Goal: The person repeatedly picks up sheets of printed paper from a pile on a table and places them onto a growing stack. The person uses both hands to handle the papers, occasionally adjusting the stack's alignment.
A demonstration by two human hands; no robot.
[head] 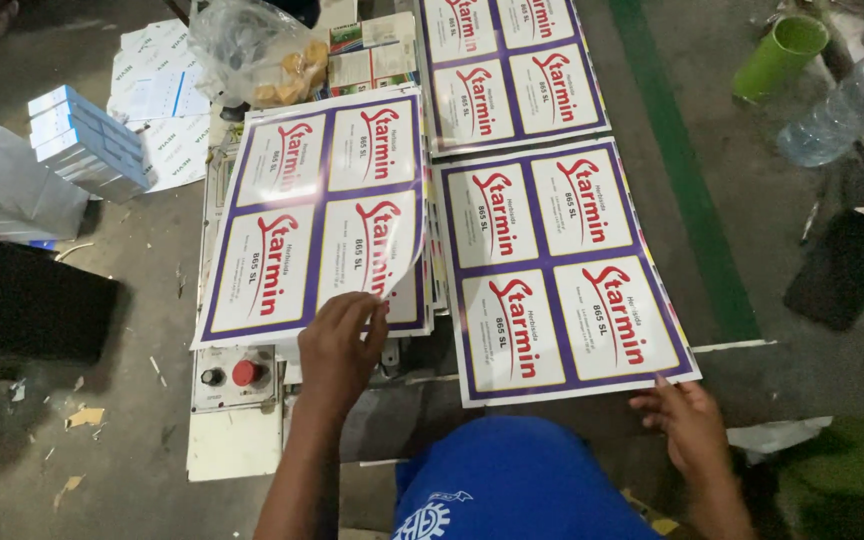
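The left hand [340, 345] had its fingers closed on the lower edge of a printed label sheet [317, 215], white panels in purple borders with red lettering, lifting it off the stack of like sheets [422, 310] beneath. The right hand [690, 425] lay with fingers loosely spread, its fingertips touching the bottom corner of a second label sheet [562, 280] just beside the first; it pressed rather than gripped. A third sheet [507, 70] lay beyond. Under the left hand sat a control panel [235, 378] with a red button [245, 373]. A plastic bag [252, 50] rested at the top, small boxes [87, 140] far left, a green cup [777, 55] and a clear bottle [852, 100] far right.
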